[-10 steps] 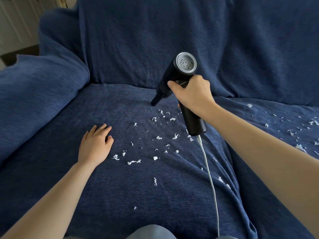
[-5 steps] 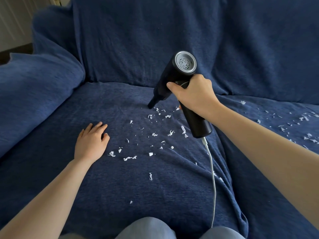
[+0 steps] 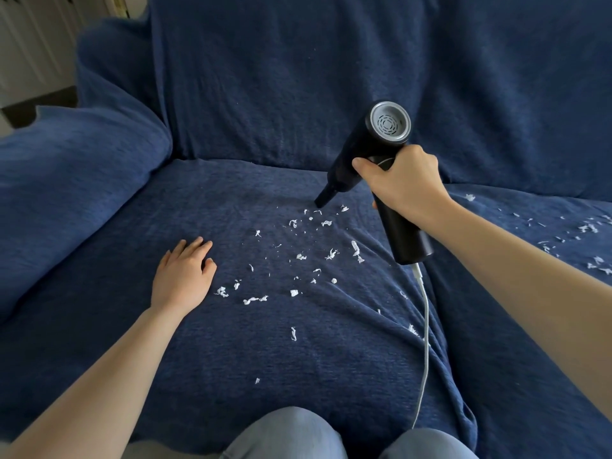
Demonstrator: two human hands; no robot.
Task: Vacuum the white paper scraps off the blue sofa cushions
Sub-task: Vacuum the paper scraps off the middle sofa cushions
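Gripping the black handheld vacuum (image 3: 371, 154) at centre right, the right hand (image 3: 405, 185) aims its nozzle at white paper scraps (image 3: 298, 256) mid-frame. The left hand (image 3: 182, 276) rests flat, fingers relaxed, on the blue seat cushion (image 3: 231, 342) left of them.

The right hand (image 3: 402, 183) covers the middle of the handheld vacuum (image 3: 374, 150), and its fingers wrap out of sight behind the handle. The white cable (image 3: 425, 326) runs down behind a knee (image 3: 427, 443). The scraps on the right cushion (image 3: 592, 228) are cut off by the frame edge. The sofa's back (image 3: 298, 77) and arm (image 3: 66, 167) run beyond the picture.
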